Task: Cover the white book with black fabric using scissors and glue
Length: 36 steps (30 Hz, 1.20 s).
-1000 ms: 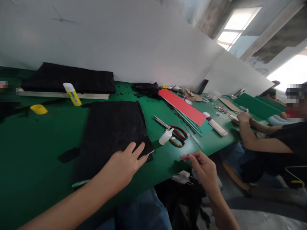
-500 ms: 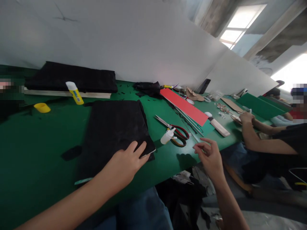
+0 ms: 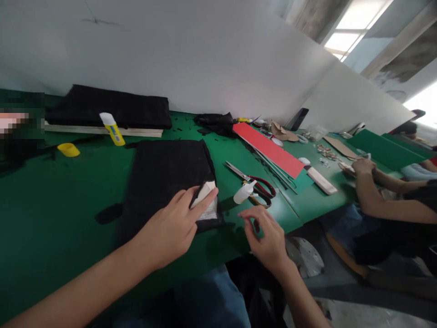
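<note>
Left hand (image 3: 170, 228) clamped on the near right corner of the black sheet (image 3: 167, 177), corner folded up, white underside (image 3: 205, 201) showing. The rest of the sheet lies flat on the green table (image 3: 51, 200), mid-front. Right hand (image 3: 268, 239) hovers at the table's near edge, thumb and forefinger curled in a loop; can't tell if they pinch anything. Just beyond it are a small white bottle (image 3: 244, 192) and red-handled scissors (image 3: 261, 189), touching. Red sheet (image 3: 269, 148) further right. Glue stick (image 3: 112, 129) and yellow cap (image 3: 68, 149) far left. Co-worker's arm (image 3: 375, 200) rests on the table at right.
</note>
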Motion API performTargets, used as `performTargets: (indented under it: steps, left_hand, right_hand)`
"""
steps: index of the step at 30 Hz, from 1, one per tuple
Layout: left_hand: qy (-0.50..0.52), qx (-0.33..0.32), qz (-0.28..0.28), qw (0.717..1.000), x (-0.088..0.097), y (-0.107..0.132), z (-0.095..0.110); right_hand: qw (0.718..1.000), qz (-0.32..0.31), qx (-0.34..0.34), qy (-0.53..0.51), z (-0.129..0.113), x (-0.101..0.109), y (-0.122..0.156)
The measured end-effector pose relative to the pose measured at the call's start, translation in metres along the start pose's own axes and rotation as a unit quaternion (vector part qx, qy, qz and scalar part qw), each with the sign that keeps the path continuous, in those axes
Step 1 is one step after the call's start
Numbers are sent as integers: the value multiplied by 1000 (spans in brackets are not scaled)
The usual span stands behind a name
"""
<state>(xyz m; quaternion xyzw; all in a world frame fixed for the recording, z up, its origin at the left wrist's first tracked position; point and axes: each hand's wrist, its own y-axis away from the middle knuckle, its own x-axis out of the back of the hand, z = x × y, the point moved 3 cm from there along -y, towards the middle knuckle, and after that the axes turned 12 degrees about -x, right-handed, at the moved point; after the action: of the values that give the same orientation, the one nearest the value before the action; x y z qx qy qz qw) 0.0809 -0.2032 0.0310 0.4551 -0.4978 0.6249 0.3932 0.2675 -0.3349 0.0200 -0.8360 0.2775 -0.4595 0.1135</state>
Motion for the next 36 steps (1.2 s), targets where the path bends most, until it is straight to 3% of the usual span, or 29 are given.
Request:
performTargets:
  steps: [6,8,15,20,23,25,26,29,31,34,36]
  left_hand:
    - [8,2,-6,1000,3,-2,2]
    - [9,1,-6,1000,4,-3,2]
    - [2,7,4,1000,1,-1,3]
    - [29,29,61,997,10,0,-1]
    - [55,62,86,993,15,3,-6]
    - [56,75,91,991,15,5,-7]
    - [48,70,88,992,15,6,-6]
    - [7,22,33,999,12,5,2]
    - [-21,-16,-32,999,12,3,10]
    - [-34,-32,-74,996,23,3,20]
    - [2,-13,-57,998,36,6,18]
  right_hand:
    - [990,-138,32,21,-19,-19,3]
    - [987,-155,27,29,-19,-21,1]
    - [988,-151,10,3,-18,-24,0]
    - [996,-50,-40,-69,-14,-24,4]
    - [990,-38,-93,-101,-17,-29,1]
    - [966,-59,-153,-199,-22,-37,-5]
    - [937,-80,-193,-278,-25,-43,-9]
    - [803,-132,-305,-495,-35,-62,-21]
    - [748,-119,-359,-546,-38,-71,-27]
    - [732,-89,-399,-545,-37,-75,-31]
    - [755,-100,-391,-516,-34,-76,-31]
